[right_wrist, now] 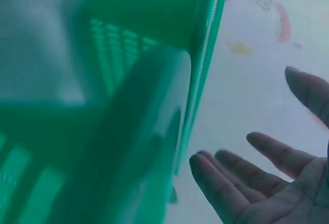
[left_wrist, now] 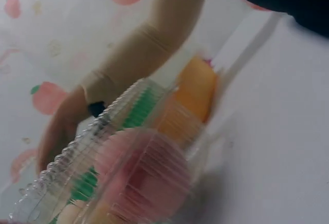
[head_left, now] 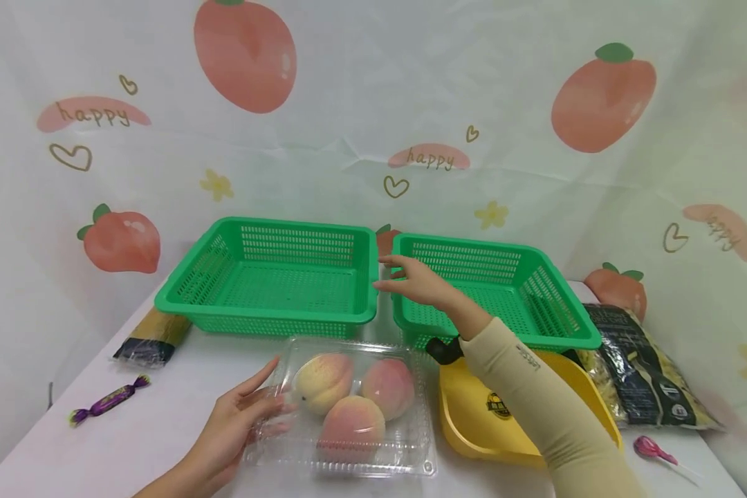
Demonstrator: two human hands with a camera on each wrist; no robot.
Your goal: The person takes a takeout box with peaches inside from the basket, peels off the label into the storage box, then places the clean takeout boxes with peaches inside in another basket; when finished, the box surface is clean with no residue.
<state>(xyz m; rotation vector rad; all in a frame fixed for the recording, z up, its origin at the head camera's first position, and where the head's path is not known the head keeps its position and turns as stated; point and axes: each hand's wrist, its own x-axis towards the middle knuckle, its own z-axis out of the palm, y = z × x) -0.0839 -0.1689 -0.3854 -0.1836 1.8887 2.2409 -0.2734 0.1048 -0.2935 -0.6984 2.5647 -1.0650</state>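
A clear plastic clamshell box (head_left: 404,432) with three peaches (head_left: 353,423) inside is at the front middle of the table. My left hand (head_left: 239,418) grips its left side, with some fingers seen through the plastic. In the left wrist view, one peach (left_wrist: 144,175) shows behind the ribbed wall. My right hand (head_left: 420,280) reaches over the gap between a left green basket (head_left: 268,315) and a right green basket (head_left: 498,339). Its fingers are spread and hold nothing, as the right wrist view confirms. Whether they touch a basket rim, I cannot tell.
A yellow tray (head_left: 473,443) lies under my right forearm, near a black handle-like object (head_left: 443,351). Packaged food bags (head_left: 650,373) and a pink lollipop (head_left: 653,448) are on the right. A purple wrapped candy (head_left: 111,400) and a brown packet (head_left: 153,337) lie left.
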